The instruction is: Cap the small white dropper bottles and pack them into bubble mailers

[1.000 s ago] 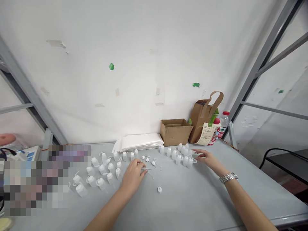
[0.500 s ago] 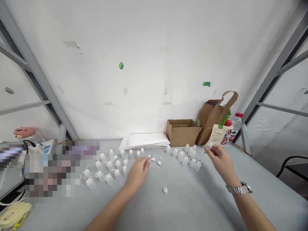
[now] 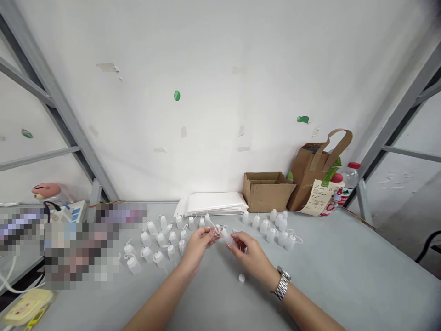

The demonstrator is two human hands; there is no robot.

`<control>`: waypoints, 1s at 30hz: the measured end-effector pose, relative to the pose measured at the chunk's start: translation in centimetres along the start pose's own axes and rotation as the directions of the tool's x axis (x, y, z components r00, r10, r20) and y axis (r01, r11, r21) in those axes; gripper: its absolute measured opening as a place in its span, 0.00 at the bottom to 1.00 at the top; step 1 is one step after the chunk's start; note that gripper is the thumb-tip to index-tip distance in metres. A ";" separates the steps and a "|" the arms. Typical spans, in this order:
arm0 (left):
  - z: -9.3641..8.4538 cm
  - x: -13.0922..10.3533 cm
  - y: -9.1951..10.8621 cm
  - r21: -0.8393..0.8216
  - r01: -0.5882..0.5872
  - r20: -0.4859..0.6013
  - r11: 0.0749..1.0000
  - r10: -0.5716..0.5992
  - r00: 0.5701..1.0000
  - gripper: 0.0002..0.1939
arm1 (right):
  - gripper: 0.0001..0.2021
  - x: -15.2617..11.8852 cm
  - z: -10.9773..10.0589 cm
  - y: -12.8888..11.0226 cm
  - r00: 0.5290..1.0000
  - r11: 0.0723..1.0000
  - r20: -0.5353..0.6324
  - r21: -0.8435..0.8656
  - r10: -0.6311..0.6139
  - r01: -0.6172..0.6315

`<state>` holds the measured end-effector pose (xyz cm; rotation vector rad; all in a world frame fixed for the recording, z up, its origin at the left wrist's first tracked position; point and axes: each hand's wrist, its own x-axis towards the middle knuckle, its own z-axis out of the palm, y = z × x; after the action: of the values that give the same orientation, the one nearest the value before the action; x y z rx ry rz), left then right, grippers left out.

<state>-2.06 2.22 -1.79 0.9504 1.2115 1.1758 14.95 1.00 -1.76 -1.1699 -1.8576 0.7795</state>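
Note:
My right hand, with a metal watch on the wrist, grips a small translucent white bottle tilted over the middle of the grey table. At the bottle's upper end, my left hand pinches a small white cap piece. Several capped bottles with looped straps stand in a group to the left of my left hand. Another group of such bottles is at the right, beyond my right hand. A loose small white cap lies on the table nearer to me.
Against the wall are a stack of white envelopes, an open cardboard box, a brown paper bag and a red-capped bottle. A yellow case lies at the lower left. Part of the left side is pixelated.
My right hand has moved left from near the paper bag to the middle, and now holds a bottle beside my left hand. The view has shifted slightly.

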 end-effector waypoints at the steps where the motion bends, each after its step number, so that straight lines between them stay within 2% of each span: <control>1: 0.1 -0.1 0.0 -0.003 -0.013 -0.006 1.000 0.013 1.000 0.15 | 0.10 -0.2 0.2 0.0 1.000 1.000 0.011 0.008 0.014 -0.014; 4: 0.2 -0.2 0.1 0.000 -0.050 -0.019 0.999 0.050 0.999 0.16 | 0.10 -0.6 0.3 0.0 0.997 0.996 0.045 0.060 0.067 -0.069; 10: 0.3 -0.3 0.3 -0.005 -0.046 -0.023 0.999 0.046 0.999 0.14 | 0.12 -0.5 0.4 0.5 0.986 0.967 0.072 0.199 0.149 -0.161; 16: 0.4 -0.4 -0.2 -0.081 -0.036 -0.002 0.996 0.036 0.999 0.16 | 0.12 -0.6 0.6 0.4 0.984 0.959 0.067 0.223 0.165 -0.175; 20: 0.4 -0.3 0.0 -0.043 -0.051 -0.034 0.998 0.049 0.998 0.15 | 0.13 -0.5 0.6 0.5 0.983 0.961 0.030 0.208 0.181 -0.183; 25: 0.3 -0.2 0.0 -0.018 -0.045 -0.035 0.999 0.044 0.998 0.16 | 0.17 -0.5 0.4 0.9 0.979 0.944 -0.020 0.270 0.202 -0.190; 30: 0.3 -0.3 -0.1 0.041 -0.069 -0.013 0.997 0.070 0.997 0.12 | 0.17 -0.6 0.3 0.5 0.978 0.938 -0.033 0.290 0.205 -0.187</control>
<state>-1.69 1.90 -1.75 1.0227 1.2259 1.2185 15.11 0.60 -2.50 -1.1874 -1.5302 1.0722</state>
